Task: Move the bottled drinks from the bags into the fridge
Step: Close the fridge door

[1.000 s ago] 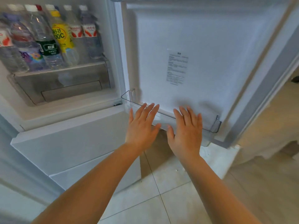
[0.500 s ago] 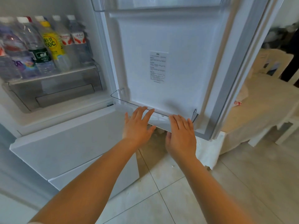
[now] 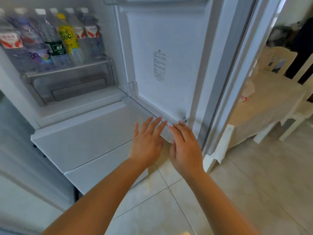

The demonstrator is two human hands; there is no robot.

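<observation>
Both hands, the left hand (image 3: 147,144) and right hand (image 3: 185,150), are flat, empty, at the fridge door (image 3: 169,48); push evenly near its low edge so the bottles (image 3: 50,41) stand.

yellow-labelled bottle (image 3: 68,38) reading "00C", fridge door sticker (image 3: 159,66) with print too small to read

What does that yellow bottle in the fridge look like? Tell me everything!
The yellow bottle is clear plastic with a yellow cap and a bright yellow label bearing big green letters. The picture is blurry, so the words cannot be read properly. It stands upright on the fridge shelf, in a row of other bottles, squeezed between a green-labelled water bottle and a red-and-white-labelled one. No hand touches it.
</observation>
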